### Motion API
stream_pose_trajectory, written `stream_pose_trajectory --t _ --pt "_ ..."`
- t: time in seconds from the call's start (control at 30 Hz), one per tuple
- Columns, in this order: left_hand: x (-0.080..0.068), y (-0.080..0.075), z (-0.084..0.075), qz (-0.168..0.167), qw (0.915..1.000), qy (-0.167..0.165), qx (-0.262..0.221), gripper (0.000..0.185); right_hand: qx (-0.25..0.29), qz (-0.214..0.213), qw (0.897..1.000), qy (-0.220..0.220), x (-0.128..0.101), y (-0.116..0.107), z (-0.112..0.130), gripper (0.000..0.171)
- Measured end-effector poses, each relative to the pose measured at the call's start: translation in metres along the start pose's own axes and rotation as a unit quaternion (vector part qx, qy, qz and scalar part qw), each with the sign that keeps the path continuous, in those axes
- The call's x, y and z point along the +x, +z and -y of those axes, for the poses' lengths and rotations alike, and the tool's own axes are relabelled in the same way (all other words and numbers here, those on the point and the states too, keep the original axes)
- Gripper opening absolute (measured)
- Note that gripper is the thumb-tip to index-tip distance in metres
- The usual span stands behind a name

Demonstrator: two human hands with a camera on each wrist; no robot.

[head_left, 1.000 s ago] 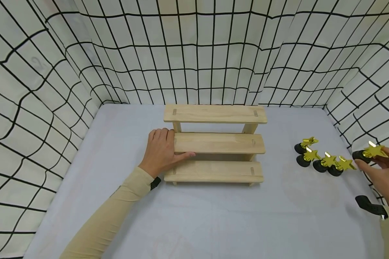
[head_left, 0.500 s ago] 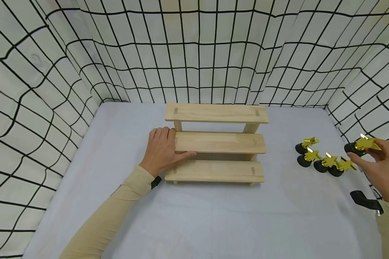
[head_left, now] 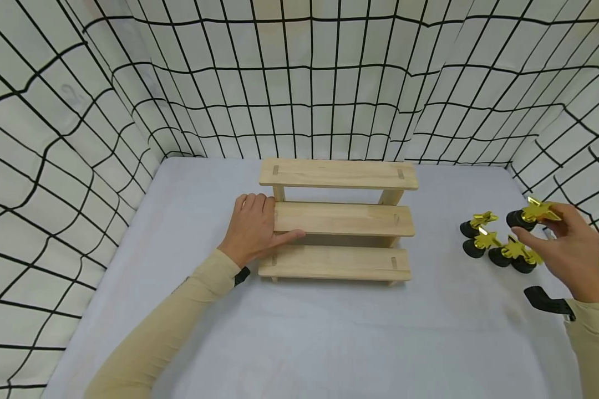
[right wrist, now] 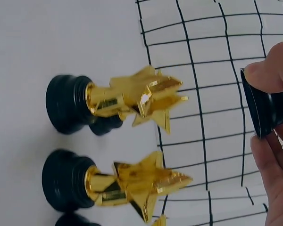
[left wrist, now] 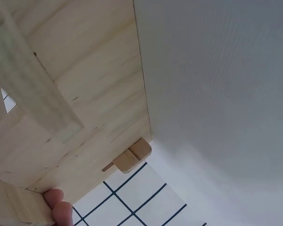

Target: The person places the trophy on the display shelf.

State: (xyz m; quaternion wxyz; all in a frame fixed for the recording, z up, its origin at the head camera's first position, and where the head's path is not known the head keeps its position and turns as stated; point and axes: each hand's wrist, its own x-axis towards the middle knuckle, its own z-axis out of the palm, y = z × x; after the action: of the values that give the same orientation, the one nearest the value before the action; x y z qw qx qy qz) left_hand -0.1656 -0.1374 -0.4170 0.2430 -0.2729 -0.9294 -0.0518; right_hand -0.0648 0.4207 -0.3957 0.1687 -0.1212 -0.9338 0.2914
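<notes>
**Head, left wrist, right wrist: a star trophy lifted, a wooden riser steadied**

Head camera: a three-step wooden display riser (head_left: 338, 219) stands on the pale surface (head_left: 329, 332), near the back, in front of a white backdrop with a black grid (head_left: 299, 83). The left hand (head_left: 253, 227) lies against the riser's left end, fingers straight along the side and the thumb reaching under the middle step. To the right, the right hand (head_left: 566, 246) holds a gold star trophy with a black base (head_left: 529, 215) off the surface, pinched between thumb and fingers, base pointing left. Just below and left of it, four more star trophies (head_left: 496, 244) stand clustered on the surface, well apart from the riser. Both arms wear tan sleeves (head_left: 174, 327).

Left wrist camera: the riser's wooden side panel (left wrist: 85, 94) fills the upper left, with a small wooden peg (left wrist: 132, 157) jutting near its lower edge. Two fingertips (left wrist: 56, 205) press on the wood at the bottom. The pale surface (left wrist: 217, 94) fills the rest.

Right wrist camera: fingers (right wrist: 269, 75) curl round the held trophy's black base (right wrist: 264, 108) at the right edge. Two standing trophies (right wrist: 118, 141) show plainly against the surface and grid cloth, with a sliver of another base at the bottom.
</notes>
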Motion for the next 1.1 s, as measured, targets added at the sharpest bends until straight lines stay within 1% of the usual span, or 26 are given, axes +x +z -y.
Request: stream_pose_trajectory --t 0.1,0.27,0.33,0.43,0.67,0.77,0.97,1.1 --pt "0.002 -0.003 0.0 0.022 0.9997 -0.007 0.007 0.112 0.0 0.006 1.0 -0.02 0.001 0.003 0.007 0.064" --pt "0.005 -0.005 -0.001 0.061 0.9978 -0.026 -0.001 0.095 0.017 0.01 0.998 -0.059 0.003 0.008 0.018 0.065" --pt "0.006 -0.005 -0.002 0.072 0.9969 -0.033 -0.005 0.092 0.028 0.009 0.997 -0.075 0.004 0.011 0.021 0.065" --pt "0.007 -0.005 -0.002 0.078 0.9962 -0.039 -0.009 0.094 0.044 0.009 0.994 -0.098 0.005 0.014 0.027 0.065" --pt "0.01 -0.007 -0.001 0.094 0.9943 -0.048 -0.015 0.097 0.06 0.038 0.993 -0.093 0.004 0.018 0.04 0.06" --pt "0.009 -0.006 -0.001 0.095 0.9942 -0.047 -0.016 0.096 0.064 0.047 0.992 -0.099 0.002 0.019 0.045 0.059" --pt "0.008 -0.003 0.0 0.082 0.9958 -0.038 -0.011 0.094 0.075 0.037 0.988 -0.126 0.0 0.028 0.056 0.058" --pt "0.007 -0.002 0.001 0.07 0.9969 -0.034 -0.01 0.093 0.108 0.033 0.983 -0.143 -0.002 0.034 0.063 0.057"
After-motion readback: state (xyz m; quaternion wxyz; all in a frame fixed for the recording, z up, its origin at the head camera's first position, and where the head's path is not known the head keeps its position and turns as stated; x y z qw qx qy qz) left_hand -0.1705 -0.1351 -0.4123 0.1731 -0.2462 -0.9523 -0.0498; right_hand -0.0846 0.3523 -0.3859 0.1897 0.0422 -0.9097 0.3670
